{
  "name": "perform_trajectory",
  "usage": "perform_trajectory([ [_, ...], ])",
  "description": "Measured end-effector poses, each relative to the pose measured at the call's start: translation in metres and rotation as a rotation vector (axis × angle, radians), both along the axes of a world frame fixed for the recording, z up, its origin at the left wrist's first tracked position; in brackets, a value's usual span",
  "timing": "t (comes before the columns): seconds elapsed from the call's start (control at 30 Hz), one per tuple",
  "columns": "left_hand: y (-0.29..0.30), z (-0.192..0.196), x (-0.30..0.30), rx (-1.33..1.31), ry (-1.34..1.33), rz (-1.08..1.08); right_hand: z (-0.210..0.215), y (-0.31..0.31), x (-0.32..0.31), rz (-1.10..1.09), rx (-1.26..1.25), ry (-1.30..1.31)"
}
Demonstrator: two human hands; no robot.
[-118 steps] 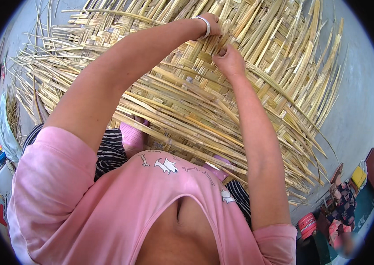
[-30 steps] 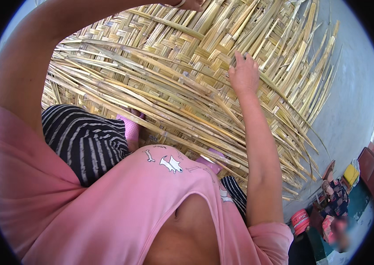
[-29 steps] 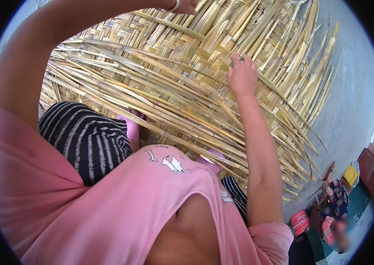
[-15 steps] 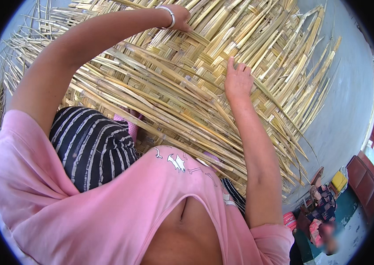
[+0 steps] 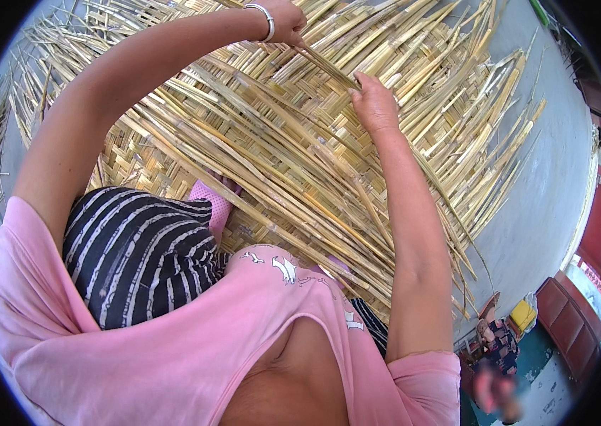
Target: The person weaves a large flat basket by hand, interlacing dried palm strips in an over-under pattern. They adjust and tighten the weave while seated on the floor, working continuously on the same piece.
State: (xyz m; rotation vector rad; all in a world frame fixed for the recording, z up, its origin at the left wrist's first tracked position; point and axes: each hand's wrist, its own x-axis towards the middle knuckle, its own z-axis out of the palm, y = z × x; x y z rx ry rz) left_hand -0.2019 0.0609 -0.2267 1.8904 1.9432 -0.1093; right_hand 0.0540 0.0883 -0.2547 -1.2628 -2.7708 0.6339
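Note:
A large mat woven from flattened straw-coloured reed or cane strips spreads before me. Above its weave, a long strip runs slantwise from one hand to the other. My left hand, wearing a silver bangle at the wrist, has its fingers closed on that strip near the top of the view. Lower and to the right, my right hand pinches the same strip between thumb and fingers. Several loose strips lie diagonally across the mat, close to my body. My left fingertips are partly hidden.
Loose strip ends fan out over the grey floor on the right. My knee in striped cloth and a pink shoe rest on the mat. Another person sits at lower right, near a dark red panelled piece.
My right hand has gone from spread fingers on the mat to pinching the strip, moving slightly up. My left hand has shifted slightly up. The view has tilted a little.

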Motion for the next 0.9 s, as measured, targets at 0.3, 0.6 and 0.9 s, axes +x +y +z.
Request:
perform_trajectory([
  [0.3,-0.006,0.005,0.008,0.480,-0.407,0.001,-0.025,0.011,-0.015,-0.249,-0.220,0.009],
  [0.6,0.048,-0.059,0.036,0.048,-0.306,0.149,-0.027,0.005,-0.012,-0.490,-0.164,0.177],
  [0.9,0.084,-0.057,0.056,-0.093,-0.743,0.400,-0.014,-0.001,-0.002,-0.639,-0.460,0.517],
])
